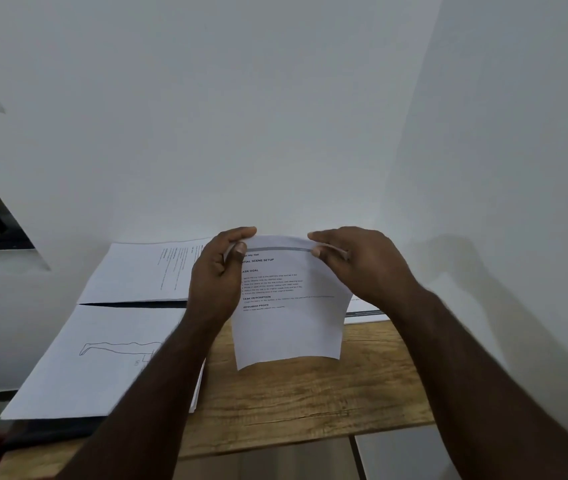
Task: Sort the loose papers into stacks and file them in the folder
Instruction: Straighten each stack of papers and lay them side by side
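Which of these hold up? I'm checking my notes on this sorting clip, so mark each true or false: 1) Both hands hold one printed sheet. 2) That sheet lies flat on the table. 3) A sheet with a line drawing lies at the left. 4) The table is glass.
1) True: the left hand and the right hand pinch the top corners of the printed sheet.
2) False: it hangs from the hands, curved, above the table.
3) True: the line-drawing sheet lies at the left, in front of another printed sheet.
4) False: the table is wood-grained.
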